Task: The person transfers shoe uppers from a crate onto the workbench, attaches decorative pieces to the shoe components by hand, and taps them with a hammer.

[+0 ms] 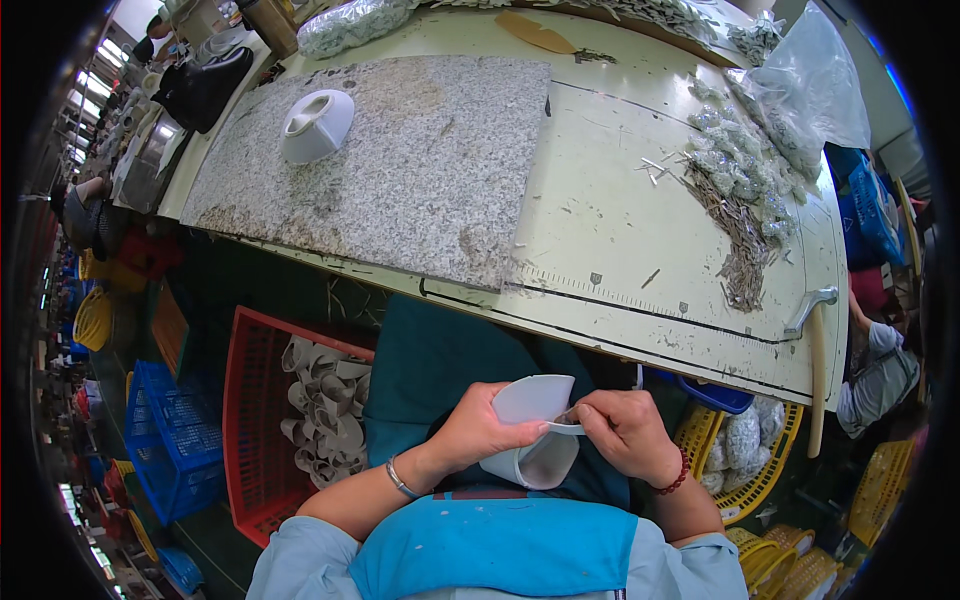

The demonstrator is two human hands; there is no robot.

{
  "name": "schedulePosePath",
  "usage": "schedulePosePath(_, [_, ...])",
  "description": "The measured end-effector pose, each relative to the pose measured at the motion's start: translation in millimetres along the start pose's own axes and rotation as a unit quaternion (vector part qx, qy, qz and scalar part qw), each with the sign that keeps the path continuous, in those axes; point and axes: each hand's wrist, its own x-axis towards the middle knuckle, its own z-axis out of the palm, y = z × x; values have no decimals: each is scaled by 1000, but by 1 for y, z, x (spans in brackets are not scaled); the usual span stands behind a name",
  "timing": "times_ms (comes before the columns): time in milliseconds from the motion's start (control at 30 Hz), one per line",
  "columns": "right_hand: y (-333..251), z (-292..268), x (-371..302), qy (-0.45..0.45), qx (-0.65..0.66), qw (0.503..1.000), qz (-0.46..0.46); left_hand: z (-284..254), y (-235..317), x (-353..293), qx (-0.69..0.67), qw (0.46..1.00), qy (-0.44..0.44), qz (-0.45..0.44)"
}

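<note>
Over my lap, in front of the table edge, my left hand (474,424) grips a white shoe upper (533,400), a smooth curved piece with a hollow opening lower down. Its thumb lies along the piece's near edge. At the right end of that edge, my right hand (630,432) is closed in a pinch; a small dark bit shows at its fingertips, too small to name. A similar white upper (318,125) stands alone on the grey granite slab (400,190). More pale curved pieces (330,410) fill the red basket (262,400) to my left.
A hammer (815,370) hangs over the table's right edge. Thin metal strips (740,250) and clear-wrapped bits (740,150) lie at the table's right. Blue crate (175,440) stands left, yellow basket (775,460) right. Another person (880,375) is at far right.
</note>
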Motion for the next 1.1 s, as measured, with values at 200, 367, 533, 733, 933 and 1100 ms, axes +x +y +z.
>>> schedulePosePath(200, [-8, -4, -2, 30, 31, 999, 2, 2, 1, -2, 67, 997, 20, 44])
schedulePosePath(367, [-11, 11, 0, 45, -36, 998, -40, 4, 4, -3, 127, 988, 41, 76])
schedulePosePath(533, [-7, 21, -3, 53, -49, 997, -39, 1, 0, -4, 160, 985, 33, 53])
schedulePosePath(733, [-9, 34, -2, 104, -92, 988, -66, 2, -4, 1, 98, 991, 44, 75])
schedulePosePath(933, [-14, 42, 4, 139, -103, 983, -66, -11, -10, -4, 42, 995, 30, 80])
schedulePosePath(1100, [-14, 48, 13, 129, -93, 985, -63, -19, -12, -12, 24, 994, 54, 88])
